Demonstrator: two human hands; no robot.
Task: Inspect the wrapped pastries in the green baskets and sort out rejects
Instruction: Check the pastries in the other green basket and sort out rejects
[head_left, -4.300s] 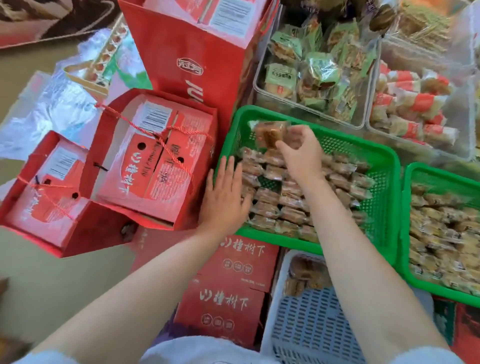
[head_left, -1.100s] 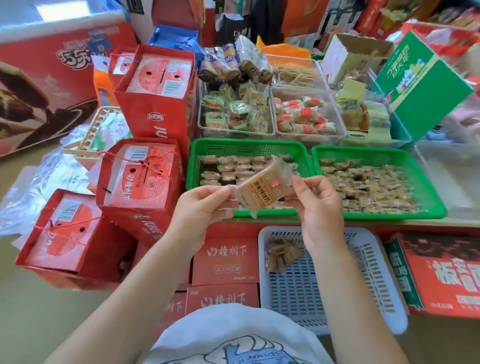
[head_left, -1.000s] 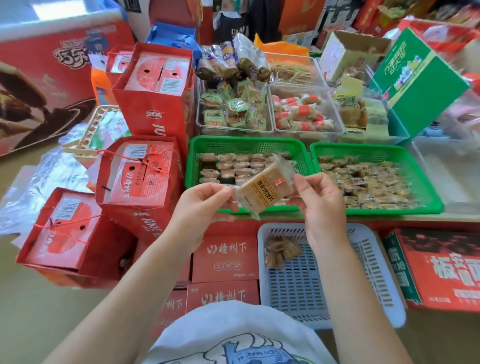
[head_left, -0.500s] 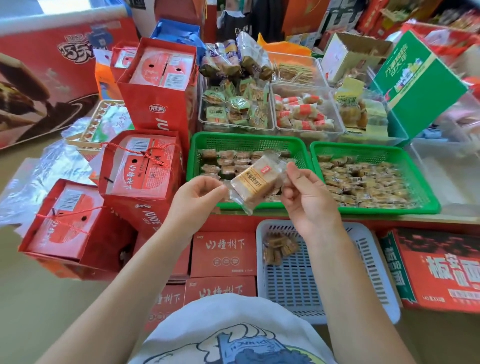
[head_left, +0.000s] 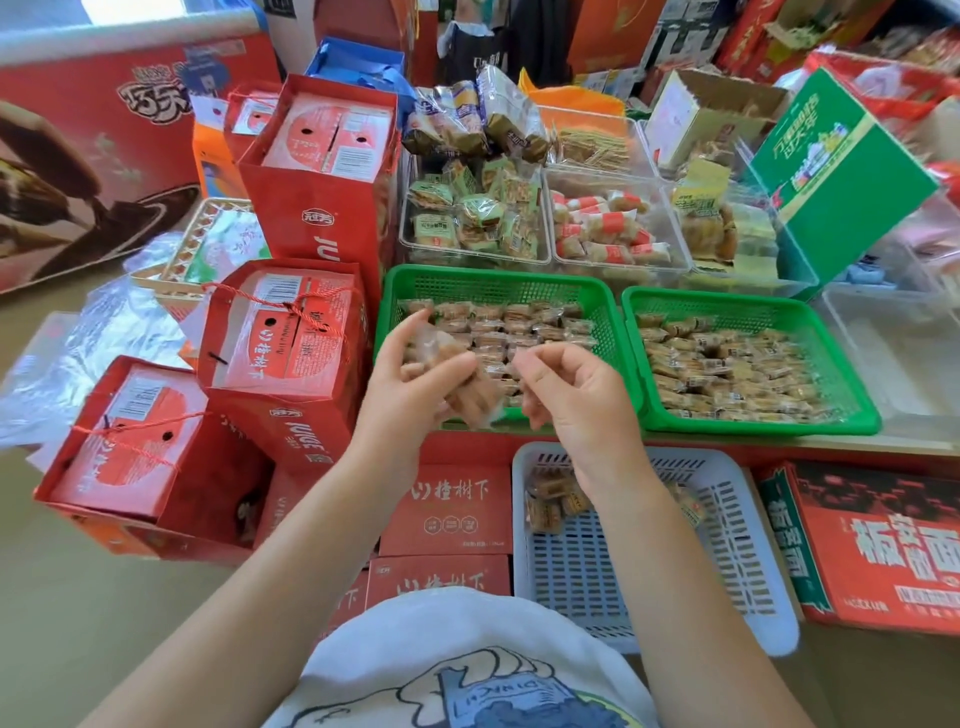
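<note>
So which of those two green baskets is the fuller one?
The right green basket: pastries cover nearly its whole floor in a heap. The left green basket, behind the hands, holds neat rows with bare mesh showing along its far end.

A snack shop or its stockroom — packaged food is stacked everywhere. Red gift boxes (head_left: 283, 332) tied with string stand beside two green baskets (head_left: 605, 312) of wrapped pastries (head_left: 519, 325); clear plastic trays (head_left: 618, 265) behind them hold more wrapped snacks, and printed cartons — a green carton (head_left: 836, 171) among them — crowd the back.
</note>
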